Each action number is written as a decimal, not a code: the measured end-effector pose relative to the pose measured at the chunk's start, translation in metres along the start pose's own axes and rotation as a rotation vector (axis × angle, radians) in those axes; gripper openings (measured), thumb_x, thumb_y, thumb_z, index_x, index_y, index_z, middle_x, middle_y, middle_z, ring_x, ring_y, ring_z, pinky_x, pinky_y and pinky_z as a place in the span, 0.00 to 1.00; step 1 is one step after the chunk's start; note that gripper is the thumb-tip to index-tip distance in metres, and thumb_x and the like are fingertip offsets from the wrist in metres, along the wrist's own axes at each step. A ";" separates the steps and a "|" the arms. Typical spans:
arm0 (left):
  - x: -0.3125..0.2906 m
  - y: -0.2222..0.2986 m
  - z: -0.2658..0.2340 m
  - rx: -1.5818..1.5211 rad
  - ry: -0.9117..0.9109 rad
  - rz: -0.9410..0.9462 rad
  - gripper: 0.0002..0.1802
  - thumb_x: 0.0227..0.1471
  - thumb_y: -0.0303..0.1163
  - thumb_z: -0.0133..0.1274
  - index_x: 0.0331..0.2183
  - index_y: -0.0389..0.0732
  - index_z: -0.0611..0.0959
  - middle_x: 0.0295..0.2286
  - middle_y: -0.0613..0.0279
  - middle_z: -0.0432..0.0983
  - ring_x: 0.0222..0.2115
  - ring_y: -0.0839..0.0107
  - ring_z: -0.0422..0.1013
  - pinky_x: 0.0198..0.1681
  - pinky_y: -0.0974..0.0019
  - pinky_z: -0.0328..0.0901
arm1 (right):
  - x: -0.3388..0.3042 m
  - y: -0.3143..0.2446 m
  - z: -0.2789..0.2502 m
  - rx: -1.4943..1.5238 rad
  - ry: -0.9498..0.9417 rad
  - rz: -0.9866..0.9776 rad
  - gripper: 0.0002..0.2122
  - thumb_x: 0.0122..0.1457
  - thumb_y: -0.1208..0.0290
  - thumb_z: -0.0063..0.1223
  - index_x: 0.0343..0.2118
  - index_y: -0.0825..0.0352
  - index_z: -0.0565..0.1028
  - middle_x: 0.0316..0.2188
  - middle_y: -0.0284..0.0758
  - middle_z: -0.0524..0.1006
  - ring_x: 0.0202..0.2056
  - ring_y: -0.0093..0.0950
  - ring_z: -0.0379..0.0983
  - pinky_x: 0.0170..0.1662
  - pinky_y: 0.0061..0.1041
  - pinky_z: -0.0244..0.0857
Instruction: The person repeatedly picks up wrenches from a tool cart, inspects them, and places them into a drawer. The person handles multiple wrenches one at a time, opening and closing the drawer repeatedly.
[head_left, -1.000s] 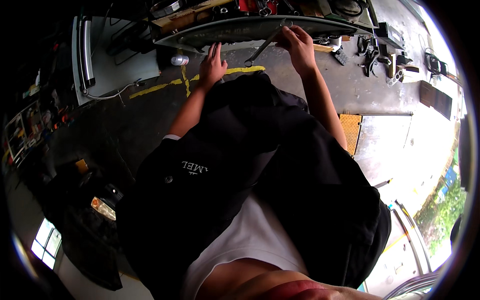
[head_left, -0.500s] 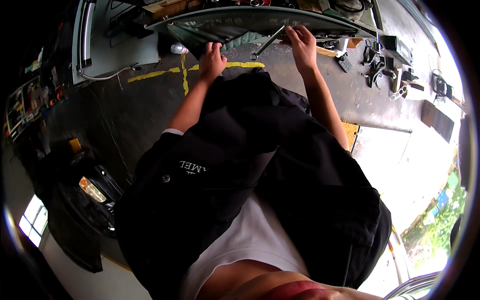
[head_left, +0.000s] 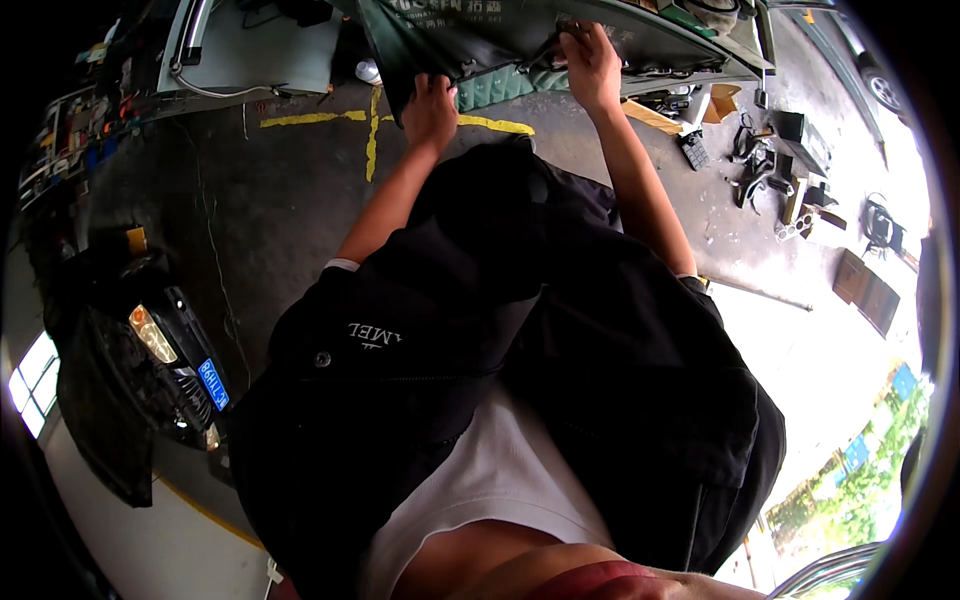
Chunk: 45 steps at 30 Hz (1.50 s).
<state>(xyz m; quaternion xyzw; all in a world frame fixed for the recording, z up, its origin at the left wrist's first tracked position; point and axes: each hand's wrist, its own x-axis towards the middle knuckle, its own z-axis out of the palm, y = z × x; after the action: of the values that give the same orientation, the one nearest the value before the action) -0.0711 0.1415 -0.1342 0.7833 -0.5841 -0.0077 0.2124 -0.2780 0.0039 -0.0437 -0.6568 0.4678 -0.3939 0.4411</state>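
A dark green fabric tool roll (head_left: 425,45) with pale printing hangs in front of me at the top. Its quilted, lighter green lower part (head_left: 510,88) shows beneath the dark flap. My left hand (head_left: 432,112) grips the roll's left edge, fingers curled over the fabric. At the flap's edge on the right, my right hand (head_left: 595,70) is closed, with thumb and fingers pinched on a wrench (head_left: 556,44). Only a small dark part of that wrench shows against the roll; the rest is hidden.
A grey-green cabinet or bench (head_left: 270,60) stands at the far left, with a white bottle (head_left: 368,71) beside it. Yellow tape (head_left: 315,118) marks the floor. Assorted parts (head_left: 755,165) lie at right; a car front (head_left: 170,350) is at lower left.
The wrench, which stuck out long below my right hand, has moved up against the roll and is mostly hidden. My left hand has pulled the roll's left side toward me.
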 end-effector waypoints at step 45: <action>0.044 -0.032 0.048 0.001 -0.203 -0.010 0.22 0.45 0.32 0.55 0.44 0.50 0.69 0.45 0.57 0.65 0.36 0.52 0.74 0.34 0.50 0.72 | 0.038 0.021 0.062 -0.195 -0.194 -0.244 0.06 0.57 0.77 0.52 0.38 0.66 0.72 0.33 0.45 0.77 0.35 0.47 0.75 0.36 0.37 0.70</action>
<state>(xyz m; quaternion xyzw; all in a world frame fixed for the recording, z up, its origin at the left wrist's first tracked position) -0.0406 0.0928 -0.1781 0.7817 -0.5986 -0.0876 0.1517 -0.2164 -0.0232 -0.0779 -0.7834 0.3757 -0.3320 0.3674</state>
